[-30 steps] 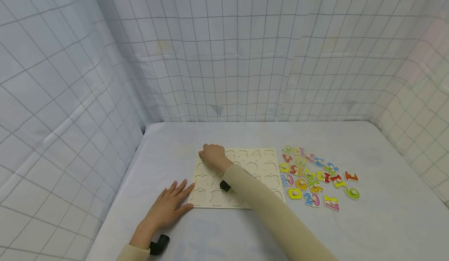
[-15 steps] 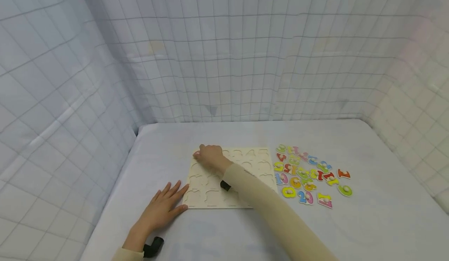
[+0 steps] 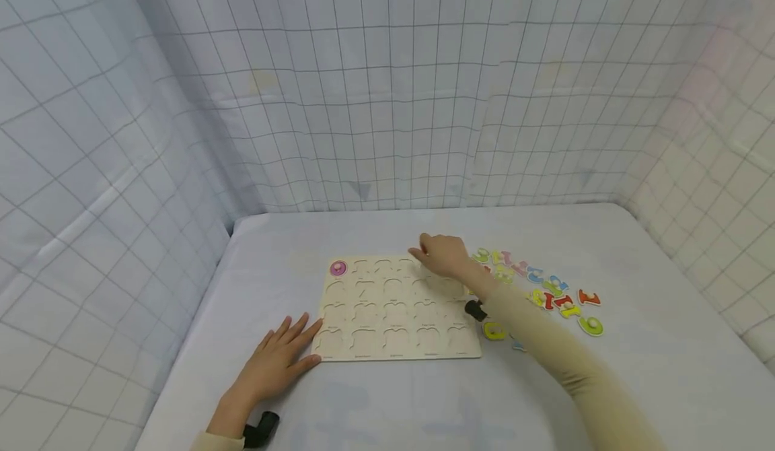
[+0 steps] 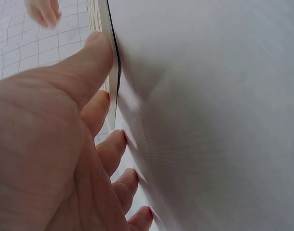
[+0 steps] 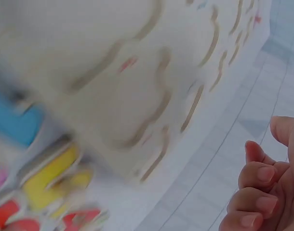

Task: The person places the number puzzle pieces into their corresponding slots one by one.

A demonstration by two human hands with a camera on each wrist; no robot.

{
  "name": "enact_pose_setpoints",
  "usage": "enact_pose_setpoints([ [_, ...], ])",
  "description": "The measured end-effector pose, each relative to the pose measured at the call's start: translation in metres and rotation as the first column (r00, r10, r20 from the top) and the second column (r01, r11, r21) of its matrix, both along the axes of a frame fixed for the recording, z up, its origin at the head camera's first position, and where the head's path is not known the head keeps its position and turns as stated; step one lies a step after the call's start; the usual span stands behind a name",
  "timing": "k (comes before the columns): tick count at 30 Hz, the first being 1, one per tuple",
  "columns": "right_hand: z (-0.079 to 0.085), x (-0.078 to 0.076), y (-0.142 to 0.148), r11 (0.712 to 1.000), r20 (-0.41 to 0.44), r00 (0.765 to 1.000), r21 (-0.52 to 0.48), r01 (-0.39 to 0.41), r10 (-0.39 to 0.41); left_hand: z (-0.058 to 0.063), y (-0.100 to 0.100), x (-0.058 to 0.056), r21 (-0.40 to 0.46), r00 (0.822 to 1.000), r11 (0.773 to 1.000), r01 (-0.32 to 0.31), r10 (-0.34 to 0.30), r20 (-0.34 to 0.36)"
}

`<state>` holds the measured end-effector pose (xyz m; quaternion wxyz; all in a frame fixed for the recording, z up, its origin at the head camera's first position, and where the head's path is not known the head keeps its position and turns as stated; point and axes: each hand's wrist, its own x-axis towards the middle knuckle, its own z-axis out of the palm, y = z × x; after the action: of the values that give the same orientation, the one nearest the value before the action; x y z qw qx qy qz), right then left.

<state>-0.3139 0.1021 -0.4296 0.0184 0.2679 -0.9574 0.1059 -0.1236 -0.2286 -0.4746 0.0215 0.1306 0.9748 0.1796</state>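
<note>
A cream wooden puzzle board [image 3: 390, 357] with rows of number-shaped recesses lies flat on the white table. In its far left corner sits a round magenta piece [image 3: 338, 268] with a knob. My left hand [image 3: 275, 360] rests spread beside the board's near left corner; in the left wrist view its thumb [image 4: 96, 53] touches the board's edge. Over the board's far right part hangs my right hand [image 3: 444, 256], holding nothing. The right wrist view has its fingers [image 5: 250, 197] loosely curled, the thumb standing apart.
Several coloured number pieces [image 3: 569, 311] with knobs lie scattered right of the board, some hidden under the right forearm. A green one [image 3: 591, 326] and a red one [image 3: 588, 297] lie outermost. White gridded cloth [image 3: 387, 101] encloses the table at the back and sides.
My right hand has left the board's far left corner and moved right, leaving the magenta piece there in view. The left hand stays at the board's edge; the head view has shifted slightly.
</note>
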Motion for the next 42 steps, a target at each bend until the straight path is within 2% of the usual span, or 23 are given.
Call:
enact_pose_setpoints([
  [3, 0.005, 0.005, 0.052, 0.994, 0.028, 0.994, 0.001, 0.105, -0.105, -0.001, 0.0, -0.002, -0.004, 1.0, 1.0, 0.004, -0.004, -0.006],
  [7, 0.01, 0.015, 0.115, 0.97, 0.103, 0.965, 0.021, 0.242, -0.243, -0.002, 0.0, -0.003, 0.002, 1.0, 1.0, 0.0, 0.0, -0.005],
  [12, 0.007, 0.031, 0.179, 0.914, 0.155, 0.901, 0.076, 0.398, -0.405, -0.003, 0.001, -0.004, 0.009, 1.0, 1.0, 0.006, -0.006, 0.002],
  [17, 0.006, 0.05, 0.218, 0.855, 0.183, 0.836, 0.131, 0.502, -0.518, -0.003, 0.001, -0.002, 0.005, 1.0, 1.0, 0.009, -0.009, -0.018],
  [22, 0.002, 0.069, 0.242, 0.804, 0.249, 0.765, 0.21, 0.557, -0.595, -0.001, 0.001, -0.001, 0.015, 1.0, 1.0, 0.008, -0.008, -0.024],
  [25, -0.001, 0.076, 0.252, 0.783, 0.268, 0.736, 0.242, 0.572, -0.621, -0.002, 0.001, -0.001, 0.024, 1.0, 1.0, 0.011, -0.01, -0.024],
  [33, -0.006, 0.081, 0.257, 0.768, 0.319, 0.699, 0.28, 0.575, -0.64, -0.002, 0.002, 0.0, 0.019, 1.0, 1.0, 0.007, -0.007, -0.03],
  [42, -0.017, 0.082, 0.258, 0.773, 0.337, 0.696, 0.257, 0.58, -0.634, -0.003, 0.003, -0.001, 0.02, 1.0, 1.0, 0.004, -0.003, -0.026],
])
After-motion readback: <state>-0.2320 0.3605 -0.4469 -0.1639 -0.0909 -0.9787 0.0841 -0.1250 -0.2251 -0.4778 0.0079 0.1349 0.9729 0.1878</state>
